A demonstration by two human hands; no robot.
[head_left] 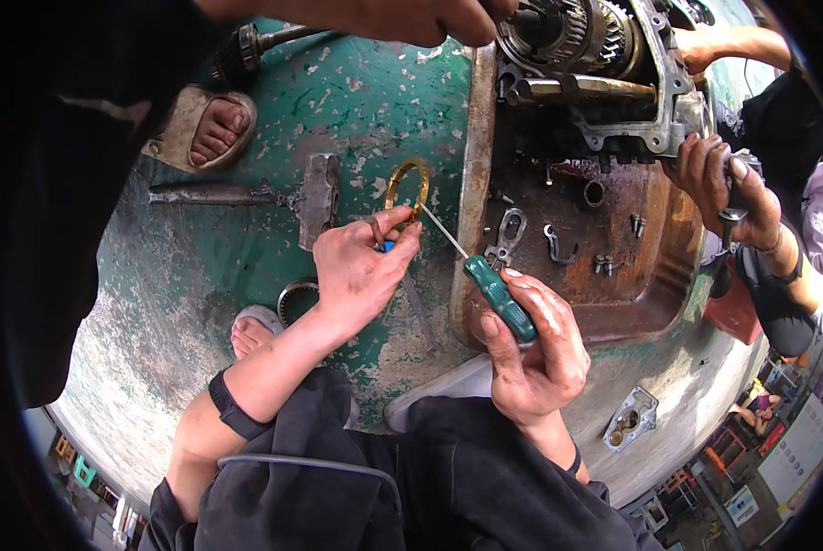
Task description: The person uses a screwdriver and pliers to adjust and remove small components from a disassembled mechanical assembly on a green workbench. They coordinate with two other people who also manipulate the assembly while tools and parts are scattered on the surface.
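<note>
our left hand (367, 264) pinches the ring (424, 184), our right hand (545, 354) curls snugly round the screwdriver (501, 298); we'd best hold the ring steady and press only lightly.

Left hand (361, 266) pinches a gold-coloured ring (392, 188) at its lower edge. Right hand (547, 360) grips a green-handled screwdriver (501, 296), tip at the ring's lower right; contact too small to confirm. Hammer (318, 204) lies on the worn green floor (200, 266), left of the ring. Rusty tray (472, 174), right, bears loose parts; open gearbox (664, 83) at its far end, co-worker's hand (728, 188) near.
</note>
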